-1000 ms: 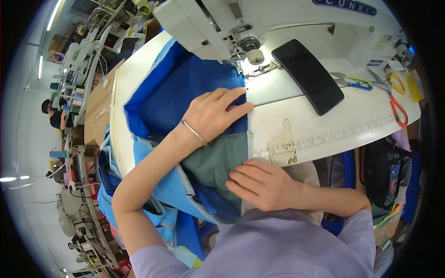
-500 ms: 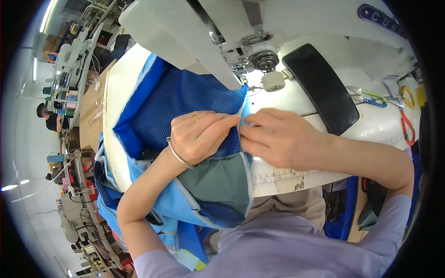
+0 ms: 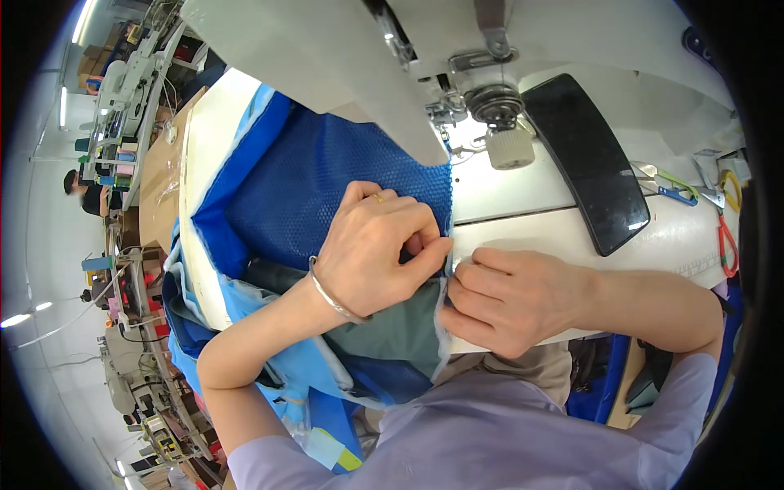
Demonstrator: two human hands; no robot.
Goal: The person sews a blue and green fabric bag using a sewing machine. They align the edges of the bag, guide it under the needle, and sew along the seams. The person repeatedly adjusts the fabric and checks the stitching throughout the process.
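A sewn piece of blue mesh fabric (image 3: 286, 180), joined to a grey-green panel (image 3: 408, 322) and light blue cloth, lies under the sewing machine's head (image 3: 327, 65). Its right edge runs down from beside the presser area toward my lap. With thumb and forefinger together, my left hand (image 3: 380, 245) pinches that edge while its other fingers curl over the mesh. Lower along the same edge, my right hand (image 3: 518, 298) has bent fingers closed on the border by the grey-green panel; its fingertips are partly hidden. The needle point is hard to make out.
A black phone (image 3: 584, 163) lies on the white machine table (image 3: 506, 233) at right. Beyond it are green-and-blue snips (image 3: 674, 188) and red-handled scissors (image 3: 725, 245). Machines and a seated person (image 3: 90, 196) are at far left. More cloth hangs off the table's near side.
Both hands have slid down the fabric's edge toward me, the right one farther. The light blue strip between them no longer shows. The view has shifted slightly.
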